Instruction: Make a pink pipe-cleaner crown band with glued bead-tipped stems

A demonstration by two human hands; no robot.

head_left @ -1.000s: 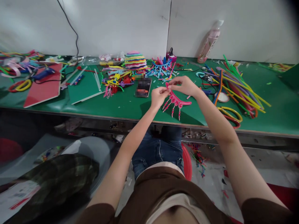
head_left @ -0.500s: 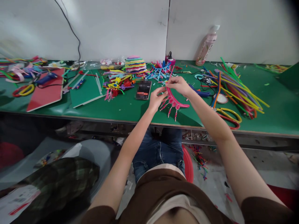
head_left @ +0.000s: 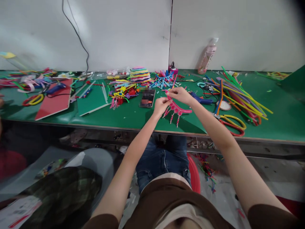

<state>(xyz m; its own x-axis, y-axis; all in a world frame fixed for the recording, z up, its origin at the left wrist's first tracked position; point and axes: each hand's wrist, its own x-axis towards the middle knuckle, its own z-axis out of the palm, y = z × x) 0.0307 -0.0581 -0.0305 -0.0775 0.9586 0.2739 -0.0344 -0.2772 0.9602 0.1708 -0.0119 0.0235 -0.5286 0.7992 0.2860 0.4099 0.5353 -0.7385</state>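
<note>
A pink comb-like craft piece (head_left: 177,110) with several dangling prongs hangs just above the green table (head_left: 133,114). My left hand (head_left: 160,105) pinches its near end with closed fingers. My right hand (head_left: 179,94) pinches the upper end of the same pink piece, fingers pressed together. A phone (head_left: 147,97) lies flat just left of my left hand.
Long coloured pipe cleaners (head_left: 238,92) and yellow and red hoops (head_left: 232,122) lie to the right. A heap of coloured craft pieces (head_left: 124,90), a stack of felt discs (head_left: 140,73), green and red boards (head_left: 53,101) and a pink bottle (head_left: 205,57) stand around.
The head camera has tilted up, so the table sits lower in view. Both hands have stayed on the pink piece, drawing a little closer together.
</note>
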